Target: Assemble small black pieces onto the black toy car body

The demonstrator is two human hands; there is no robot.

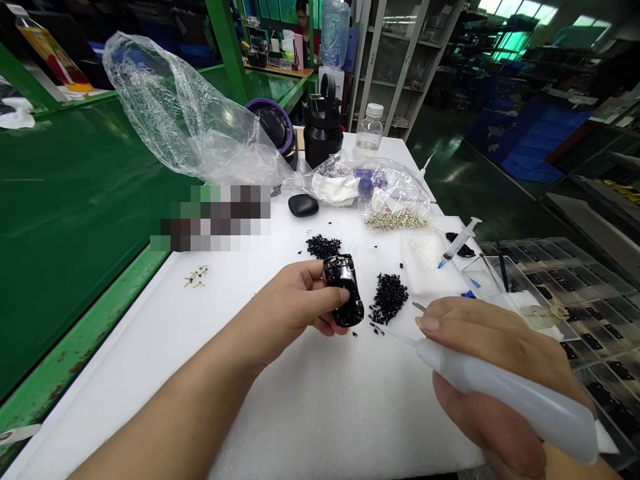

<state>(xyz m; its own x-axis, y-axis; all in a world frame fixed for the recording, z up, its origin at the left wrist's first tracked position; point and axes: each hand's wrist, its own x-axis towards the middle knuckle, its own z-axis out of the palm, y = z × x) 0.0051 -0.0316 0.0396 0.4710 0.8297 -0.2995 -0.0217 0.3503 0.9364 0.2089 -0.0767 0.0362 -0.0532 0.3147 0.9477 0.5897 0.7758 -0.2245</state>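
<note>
My left hand (295, 300) grips a small glossy black toy car body (352, 308), the thumb pressed on its face. In my right hand (493, 337) lies a translucent white squeeze bottle (515, 399) with a thin nozzle pointing left. A slim metal tip (418, 307) pokes out past the fingers of that hand; the rest of this tool is hidden. The nozzle end comes close to a pile of tiny black parts (390, 297), apart from the car body. Behind my left hand lies another black pile (323, 247).
Small pale parts (196, 276) lie at left. Behind are a black mouse-shaped case (303, 205), a clear bag with pale pieces (395, 220), a black bottle (323, 140) and a large plastic bag (200, 127). At right are a syringe (459, 241) and compartment trays (595, 313).
</note>
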